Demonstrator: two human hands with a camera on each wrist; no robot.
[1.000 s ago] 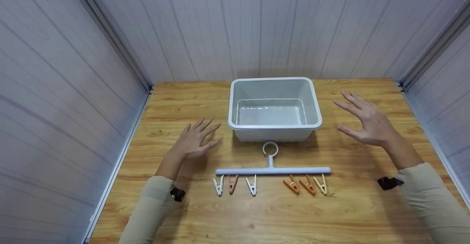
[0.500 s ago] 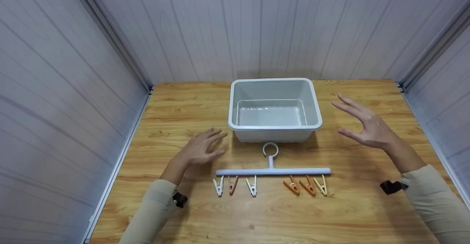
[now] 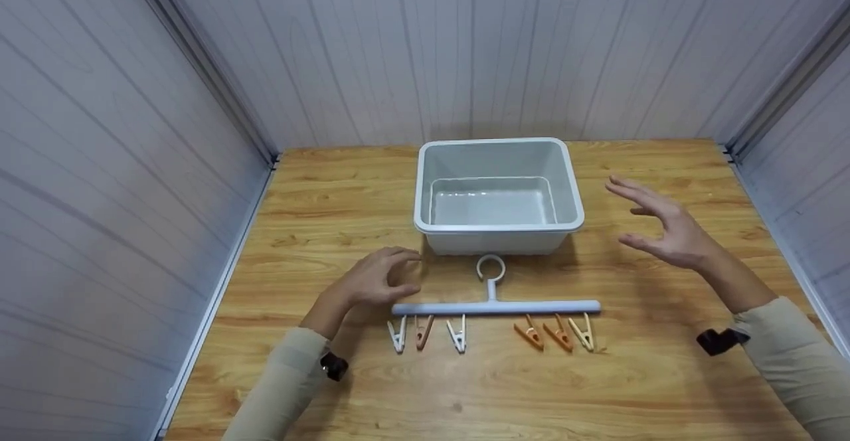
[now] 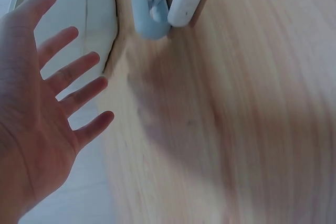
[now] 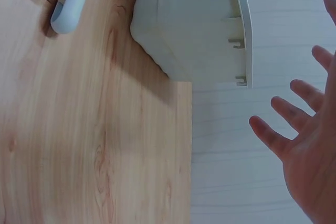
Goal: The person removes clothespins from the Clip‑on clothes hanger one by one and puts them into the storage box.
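Two hands over table [image 3: 332,388]. Left hand [image 3: 372,281] just beside left end of clip hanger [image 3: 495,307], fingers loosely curved, holding nothing; contact with bar uncertain from head view. Right hand [image 3: 661,225] raised right of tub [image 3: 498,188], fingers spread, empty. Hanger lies flat before tub, six pegs [image 3: 458,335] fanned toward person, ring toward tub.

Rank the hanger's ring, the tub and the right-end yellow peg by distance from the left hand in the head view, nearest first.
Measured from the left hand:
1. Hanger ring, just to its right, in front of the tub.
2. Grey tub, behind and right, mid-table.
3. Yellow peg, farthest, under the bar's right end.
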